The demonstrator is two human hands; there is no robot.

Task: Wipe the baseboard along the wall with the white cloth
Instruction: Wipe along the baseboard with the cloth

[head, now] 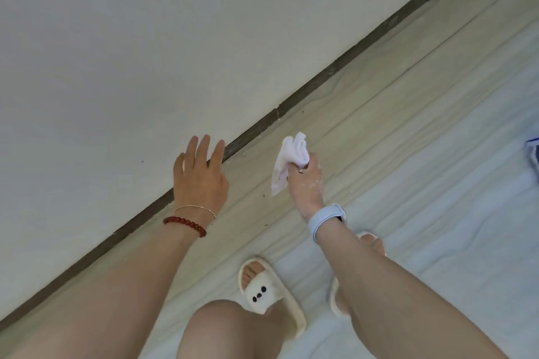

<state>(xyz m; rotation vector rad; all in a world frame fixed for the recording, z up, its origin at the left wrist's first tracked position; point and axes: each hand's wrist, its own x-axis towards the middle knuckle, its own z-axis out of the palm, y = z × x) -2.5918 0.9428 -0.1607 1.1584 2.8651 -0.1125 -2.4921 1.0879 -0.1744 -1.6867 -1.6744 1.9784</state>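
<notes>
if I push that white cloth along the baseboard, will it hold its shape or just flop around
Probably flop. The white cloth hangs limp and creased from the right hand, so it looks soft and thin. It seems light, pinched by fingertips alone. Bunched up, it should press better against the dark baseboard, which it isn't touching now.

2 white slippers (269, 294) on pale wood floor (379, 102).
</notes>
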